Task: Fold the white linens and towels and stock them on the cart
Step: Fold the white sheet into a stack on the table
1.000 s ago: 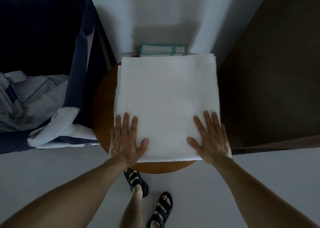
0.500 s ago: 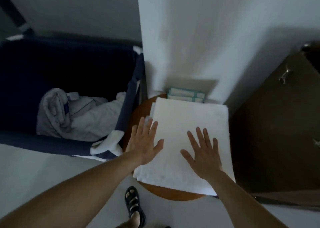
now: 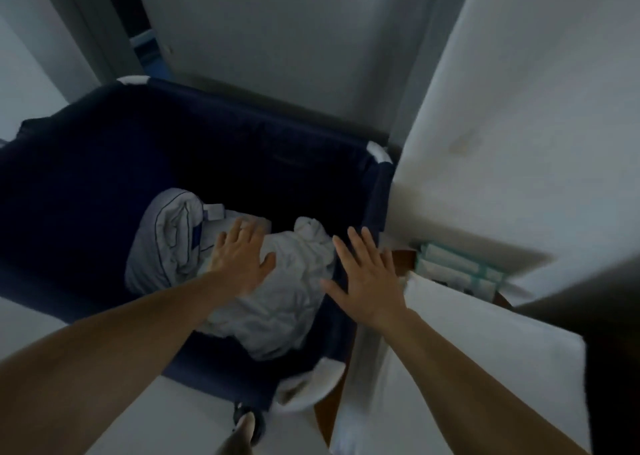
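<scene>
Judging by the layout, maybe halfway: one folded white stack [image 3: 450, 368] is parked on the table [image 3: 325, 420], while crumpled linens [image 3: 280, 302] are left in the navy bin [image 3: 104, 164]. Left hand [image 3: 242, 260] and right hand [image 3: 367, 281] are held over the bin, fingers spread, nothing gripped.

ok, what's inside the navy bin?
In the navy bin: crumpled white linens, plus a bundled piece with dark piping beside them. The left hand covers part of the pile; anything beneath the linens is hidden.
</scene>
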Available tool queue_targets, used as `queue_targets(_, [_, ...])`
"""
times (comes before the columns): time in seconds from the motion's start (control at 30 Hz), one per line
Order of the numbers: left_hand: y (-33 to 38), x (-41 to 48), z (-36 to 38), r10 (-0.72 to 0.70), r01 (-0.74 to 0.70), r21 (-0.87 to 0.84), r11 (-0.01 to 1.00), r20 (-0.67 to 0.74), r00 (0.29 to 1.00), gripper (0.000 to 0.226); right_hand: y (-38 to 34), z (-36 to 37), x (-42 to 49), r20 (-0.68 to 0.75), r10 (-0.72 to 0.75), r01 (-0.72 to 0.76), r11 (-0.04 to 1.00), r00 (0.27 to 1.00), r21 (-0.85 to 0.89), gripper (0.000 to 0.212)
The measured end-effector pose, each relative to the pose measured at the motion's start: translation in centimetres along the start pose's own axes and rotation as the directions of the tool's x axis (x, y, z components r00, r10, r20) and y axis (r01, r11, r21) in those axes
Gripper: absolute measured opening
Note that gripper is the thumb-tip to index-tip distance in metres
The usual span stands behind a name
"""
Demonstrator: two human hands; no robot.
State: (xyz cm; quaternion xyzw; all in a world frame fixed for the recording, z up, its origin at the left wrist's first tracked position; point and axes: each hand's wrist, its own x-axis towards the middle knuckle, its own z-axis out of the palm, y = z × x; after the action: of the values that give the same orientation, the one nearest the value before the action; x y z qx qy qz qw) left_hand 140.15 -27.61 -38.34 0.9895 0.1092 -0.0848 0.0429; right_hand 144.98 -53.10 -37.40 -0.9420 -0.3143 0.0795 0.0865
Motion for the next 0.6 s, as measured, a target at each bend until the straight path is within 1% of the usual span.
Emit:
queue_targets(0.13, [-7.3, 6.0, 3.2, -0.025, 0.025, -0.003, 1.0, 0.124, 0.992, 0.075, -2.7, 4.5, 9.0, 0.146, 0.009, -0.007, 1.0, 0.989, -0.013, 0.085])
queue_targets(0.2, [-10.3, 8.3, 5.7, -0.022, 0.021, 0.009, 1.0, 0.183, 0.983, 0.075, -3.7, 7.6, 12.6, 0.24, 0.032, -0.038, 0.999, 0.97, 0.022, 0.086])
queue_targets(0.3, [-14.3, 11.3, 9.9, -0.042, 0.037, 0.026, 0.999, 0.272, 0.961, 0.078, -4.8, 13.4, 17.2, 0.378, 0.061, -0.103, 0.99, 0.924, 0.091, 0.092])
queue_targets(0.4, [-17.4, 14.3, 13.7, -0.076, 0.074, 0.02, 0.997, 0.322, 0.944, 0.096, -5.3, 19.6, 21.3, 0.498, 0.08, -0.15, 0.983, 0.863, 0.103, 0.099])
queue_targets(0.43, [-18.3, 15.3, 14.9, -0.087, 0.088, 0.012, 0.996, 0.336, 0.938, 0.098, -5.4, 21.6, 22.7, 0.528, 0.082, -0.161, 0.981, 0.845, 0.106, 0.102])
queue_targets(0.53, [-21.1, 18.0, 18.7, -0.109, 0.121, -0.009, 0.993, 0.36, 0.926, 0.09, -6.2, 27.2, 26.7, 0.585, 0.075, -0.186, 0.974, 0.807, 0.132, 0.114])
queue_targets(0.6, [-22.9, 19.5, 21.0, -0.094, 0.096, 0.012, 0.995, 0.369, 0.925, 0.081, -6.9, 30.5, 29.1, 0.596, 0.07, -0.195, 0.97, 0.8, 0.148, 0.122])
